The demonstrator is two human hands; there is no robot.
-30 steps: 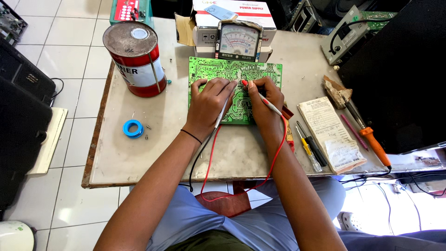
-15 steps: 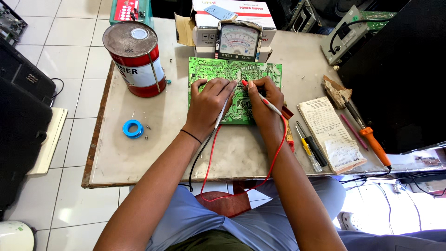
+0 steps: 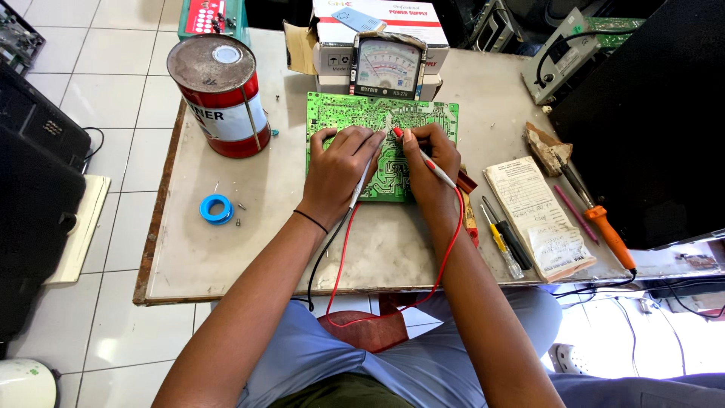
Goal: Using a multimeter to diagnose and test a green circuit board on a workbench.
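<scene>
Probing green circuit board (image 3: 343, 117), both hands (image 3: 340, 162) (image 3: 430, 155), worn tabletop (image 3: 226, 249), white tiled floor (image 3: 113, 53)

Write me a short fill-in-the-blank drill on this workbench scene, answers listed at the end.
1. Both hands press test probes onto a flat ____ printed circuit board.
2. The right hand holds the probe with the ____ lead.
3. The red and white metal can stands to the ____ of the board.
4. The small roll of tape on the table is ____.

Missing words: green; red; left; blue
</scene>
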